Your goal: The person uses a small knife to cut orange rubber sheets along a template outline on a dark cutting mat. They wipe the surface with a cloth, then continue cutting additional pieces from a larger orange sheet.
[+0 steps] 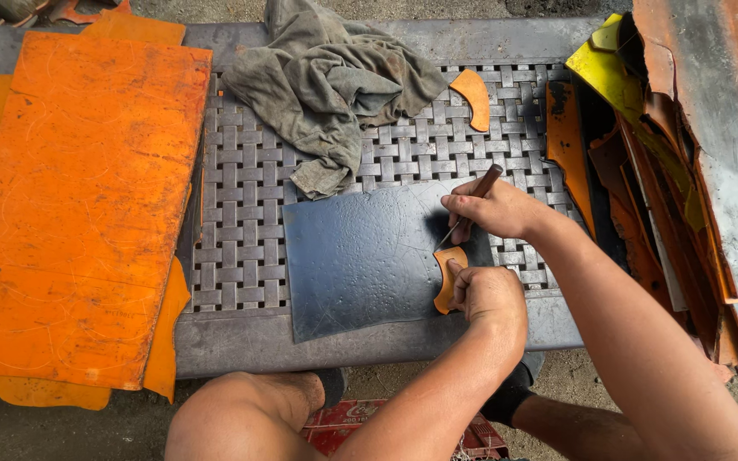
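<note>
At the bottom of the frame, nearest the camera, a bare knee (241,418) shows beside a red plastic crate (360,423) on the gravel ground. Just above them, right of centre, the left hand (489,294) is closed, its fingers pressing a small curved orange template piece (448,277) flat against the right edge of a dark blue-grey dimpled metal sheet (352,256). The right hand (493,209), a little higher in the frame, is closed around a slim metal scribing tool with a brown wooden handle (471,205); its point meets the dark sheet just above the template's upper edge.

The dark sheet lies tilted on a grey metal bench with a woven lattice top (241,230), which fills the middle of the frame. Over the bench's left end lies a large worn orange metal panel (87,196), scratched with faint curved lines, with more orange sheets under it. At the right of the frame leans a stack of rusty orange and yellow metal offcuts (642,171).

Farther off, at the upper middle, a crumpled grey-green rag (326,85) sits on the lattice, and just to its right lies a second small curved orange cut-out (474,98), apart from the hands.
</note>
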